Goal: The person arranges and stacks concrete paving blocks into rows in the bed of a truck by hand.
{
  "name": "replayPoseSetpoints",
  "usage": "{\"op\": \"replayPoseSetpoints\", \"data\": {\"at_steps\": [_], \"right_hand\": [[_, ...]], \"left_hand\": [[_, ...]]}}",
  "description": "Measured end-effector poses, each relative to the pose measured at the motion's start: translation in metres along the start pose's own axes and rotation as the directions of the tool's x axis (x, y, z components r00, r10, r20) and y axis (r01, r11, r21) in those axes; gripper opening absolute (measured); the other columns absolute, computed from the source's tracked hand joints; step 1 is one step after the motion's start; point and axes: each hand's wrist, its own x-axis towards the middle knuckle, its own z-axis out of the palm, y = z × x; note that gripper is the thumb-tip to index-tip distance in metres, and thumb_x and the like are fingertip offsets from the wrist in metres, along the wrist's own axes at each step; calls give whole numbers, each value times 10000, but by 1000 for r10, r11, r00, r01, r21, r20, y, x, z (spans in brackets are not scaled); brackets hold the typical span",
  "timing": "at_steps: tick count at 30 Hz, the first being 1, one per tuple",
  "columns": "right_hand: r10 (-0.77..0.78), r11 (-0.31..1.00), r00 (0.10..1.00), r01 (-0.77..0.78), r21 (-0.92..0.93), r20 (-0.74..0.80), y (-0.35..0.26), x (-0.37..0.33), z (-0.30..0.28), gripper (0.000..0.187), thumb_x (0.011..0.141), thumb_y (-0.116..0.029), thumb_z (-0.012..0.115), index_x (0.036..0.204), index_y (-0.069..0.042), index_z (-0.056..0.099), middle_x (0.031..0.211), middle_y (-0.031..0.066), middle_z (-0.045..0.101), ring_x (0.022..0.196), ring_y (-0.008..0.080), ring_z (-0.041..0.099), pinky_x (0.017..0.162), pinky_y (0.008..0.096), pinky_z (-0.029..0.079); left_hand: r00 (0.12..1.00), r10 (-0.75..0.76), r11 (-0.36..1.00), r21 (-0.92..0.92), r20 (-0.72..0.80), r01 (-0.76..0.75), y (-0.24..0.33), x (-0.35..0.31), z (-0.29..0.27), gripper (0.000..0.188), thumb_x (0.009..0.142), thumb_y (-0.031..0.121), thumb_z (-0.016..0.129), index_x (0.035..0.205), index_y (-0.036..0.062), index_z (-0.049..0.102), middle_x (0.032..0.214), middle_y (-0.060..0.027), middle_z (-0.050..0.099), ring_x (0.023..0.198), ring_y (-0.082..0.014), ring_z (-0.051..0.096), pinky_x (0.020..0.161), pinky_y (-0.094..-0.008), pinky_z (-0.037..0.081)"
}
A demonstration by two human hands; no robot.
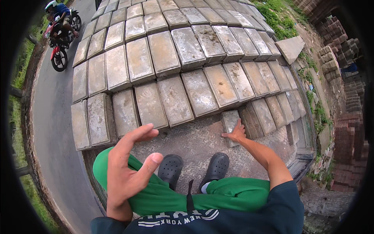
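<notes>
My left hand (130, 165) is raised in the air above my left knee. Its fingers and thumb are apart and nothing is between them. Lower and to the right, my right hand (236, 133) grips a grey concrete block (230, 117), its thumb towards the near left side and its fingers along the right side. That block sits at the front of the stack, between a flat-lying block (200, 93) and a tilted block (251, 121). The hand covers part of the block's near end.
Rows of concrete blocks (141, 58) rise in steps ahead. My dark clogs (170, 169) stand on a patterned metal truck bed (187, 142). A road with a motorcycle and rider (60, 33) runs along the left. Stacked reddish blocks (348, 136) lie beyond the right edge.
</notes>
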Motion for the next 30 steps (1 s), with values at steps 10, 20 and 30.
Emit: {"op": "replayPoseSetpoints", "data": {"at_steps": [10,20,30], "right_hand": [[-154,983,975,168,-74,160,6,-37,-65,1215,557,-446,862,1551,-204,205,1389,271,449,1300,406,463,1057,522,395],[-450,893,841,418,168,299,-34,-166,-183,1036,535,-367,879,1438,-105,443,1335,269,512,1258,402,508,1057,442,416],[-752,659,649,732,174,115,-253,-211,-194,1137,558,-471,827,1510,-106,324,1341,273,501,1259,390,514,1050,460,404]], "left_hand": [[961,195,929,278,199,-246,-10,-18,-1,549,852,307,750,1294,32,578,1106,-158,672,1022,-332,637,896,-417,490],[895,289,895,236,339,-378,-7,-36,8,566,907,362,673,1318,-4,541,1120,-150,658,1024,-316,626,885,-406,485],[862,-162,679,688,481,-256,5,35,-66,449,901,382,635,1153,11,641,992,-195,704,963,-369,667,858,-466,512]]}}
